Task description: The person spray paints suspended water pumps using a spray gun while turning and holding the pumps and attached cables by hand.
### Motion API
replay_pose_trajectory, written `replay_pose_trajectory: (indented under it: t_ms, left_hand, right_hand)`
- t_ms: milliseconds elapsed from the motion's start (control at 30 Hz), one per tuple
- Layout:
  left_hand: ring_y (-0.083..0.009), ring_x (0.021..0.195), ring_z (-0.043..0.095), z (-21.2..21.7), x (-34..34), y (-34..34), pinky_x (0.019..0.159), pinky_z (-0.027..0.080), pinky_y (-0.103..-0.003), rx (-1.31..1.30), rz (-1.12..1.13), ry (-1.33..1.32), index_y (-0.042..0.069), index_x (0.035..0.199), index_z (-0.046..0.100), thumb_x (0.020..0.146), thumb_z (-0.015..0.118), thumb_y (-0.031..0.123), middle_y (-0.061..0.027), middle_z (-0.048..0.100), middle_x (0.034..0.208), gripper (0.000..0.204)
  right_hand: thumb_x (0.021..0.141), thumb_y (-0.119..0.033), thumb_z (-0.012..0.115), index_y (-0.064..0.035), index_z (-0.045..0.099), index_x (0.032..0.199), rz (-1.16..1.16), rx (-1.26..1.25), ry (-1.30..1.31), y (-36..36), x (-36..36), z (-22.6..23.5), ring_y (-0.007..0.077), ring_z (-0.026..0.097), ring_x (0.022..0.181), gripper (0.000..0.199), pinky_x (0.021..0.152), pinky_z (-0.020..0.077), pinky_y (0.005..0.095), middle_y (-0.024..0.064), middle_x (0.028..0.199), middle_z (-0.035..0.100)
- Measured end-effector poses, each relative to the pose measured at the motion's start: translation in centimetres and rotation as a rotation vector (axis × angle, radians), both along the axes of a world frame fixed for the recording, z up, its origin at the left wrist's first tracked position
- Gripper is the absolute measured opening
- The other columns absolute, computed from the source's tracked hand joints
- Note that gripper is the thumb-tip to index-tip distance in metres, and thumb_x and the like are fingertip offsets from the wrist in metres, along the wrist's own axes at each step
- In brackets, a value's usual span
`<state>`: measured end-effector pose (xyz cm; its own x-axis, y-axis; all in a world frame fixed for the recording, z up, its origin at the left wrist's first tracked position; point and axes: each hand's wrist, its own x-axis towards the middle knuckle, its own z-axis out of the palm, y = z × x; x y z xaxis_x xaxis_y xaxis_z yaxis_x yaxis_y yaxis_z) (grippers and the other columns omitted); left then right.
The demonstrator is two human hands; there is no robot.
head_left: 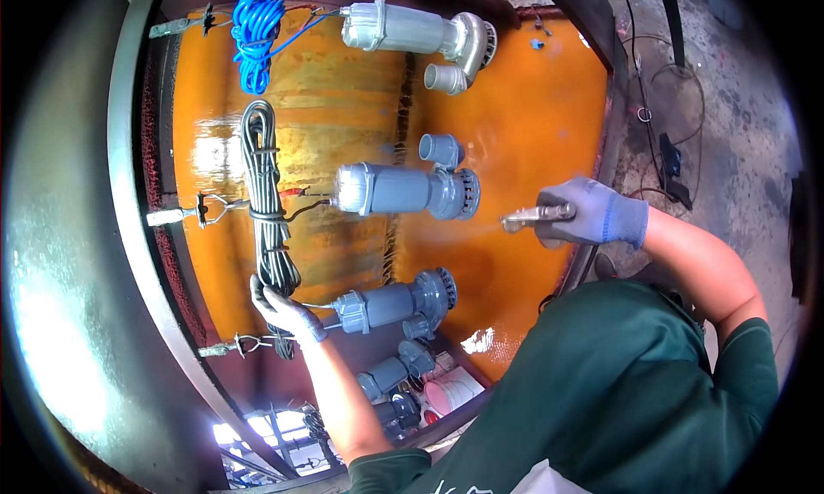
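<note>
My right hand (592,212), in a grey-blue glove, grips a metal spray gun (534,217) whose nozzle points left at the middle grey pump (403,190). A faint mist hangs between nozzle and pump. My left hand (287,309), also gloved, holds the bottom of a coiled grey cable (268,202) beside the lower grey pump (396,303). An upper pump (416,37), paler grey, hangs near the top with a blue coiled cable (255,37) to its left. All pumps hang in front of an orange wet-looking backboard (524,125).
Metal clips (176,215) on the left frame hold the cables. More grey pump parts (390,375) and a pink-white bucket (451,393) sit below. A curved metal frame (129,202) borders the left. Concrete floor with wires (678,108) lies to the right.
</note>
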<state>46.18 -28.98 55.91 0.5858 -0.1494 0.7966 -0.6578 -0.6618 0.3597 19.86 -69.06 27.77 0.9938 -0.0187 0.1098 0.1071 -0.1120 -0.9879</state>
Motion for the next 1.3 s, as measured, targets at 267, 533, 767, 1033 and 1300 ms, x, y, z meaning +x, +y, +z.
replay_pose_trajectory:
  t_ms: [267, 533, 767, 1033, 1300]
  left_hand:
    - [-0.0320, 0.140, 0.053, 0.8, 2.2, 2.2, 0.120, 0.042, -0.043, 0.168, 0.167, -0.041, -0.006, 0.150, 0.049, 0.110, 0.048, 0.008, -0.0230, 0.052, 0.152, 0.043]
    - [-0.0307, 0.145, 0.049, 1.3, -1.1, -6.4, 0.121, 0.039, -0.043, 0.174, -0.071, 0.024, -0.004, 0.158, 0.041, 0.113, 0.051, 0.019, -0.0200, 0.041, 0.164, 0.052]
    - [-0.0324, 0.153, 0.039, 2.1, -1.9, -12.8, 0.126, 0.033, -0.046, 0.210, -0.272, 0.108, -0.002, 0.165, 0.031, 0.116, 0.042, 0.026, -0.0205, 0.034, 0.169, 0.058]
    - [-0.0292, 0.140, 0.051, 0.7, 0.8, -11.8, 0.120, 0.039, -0.044, 0.225, -0.363, 0.091, -0.009, 0.161, 0.034, 0.116, 0.037, 0.038, -0.0232, 0.045, 0.159, 0.065]
    - [-0.0272, 0.130, 0.059, 0.0, 0.5, -11.3, 0.116, 0.044, -0.044, 0.234, -0.360, 0.030, -0.004, 0.160, 0.039, 0.114, 0.037, 0.038, -0.0185, 0.056, 0.147, 0.062]
  right_hand:
    - [0.095, -0.029, 0.073, -0.0068, 0.068, 0.098, -0.337, 0.084, 0.024, -0.8, 0.9, 1.2, 0.0302, 0.075, 0.078, 0.023, 0.074, 0.0579, 0.0426, 0.0099, 0.079, 0.074]
    - [0.093, -0.022, 0.079, -0.0058, 0.065, 0.093, -0.362, 0.319, -0.105, 0.9, -0.3, 2.0, 0.0296, 0.068, 0.069, 0.021, 0.067, 0.0535, 0.0381, 0.0114, 0.078, 0.071]
    - [0.092, -0.024, 0.080, -0.0063, 0.065, 0.094, -0.276, 0.239, -0.146, 1.9, -0.3, 1.6, 0.0302, 0.069, 0.071, 0.023, 0.067, 0.0532, 0.0396, 0.0129, 0.078, 0.069]
    - [0.094, -0.024, 0.078, -0.0052, 0.067, 0.102, -0.153, 0.262, -0.159, 2.9, -0.3, -0.2, 0.0255, 0.073, 0.075, 0.023, 0.072, 0.0559, 0.0387, 0.0109, 0.082, 0.073]
    - [0.096, -0.027, 0.074, -0.0052, 0.067, 0.099, -0.280, 0.222, 0.090, 2.2, 0.4, -1.0, 0.0276, 0.073, 0.073, 0.023, 0.072, 0.0572, 0.0401, 0.0120, 0.081, 0.074]
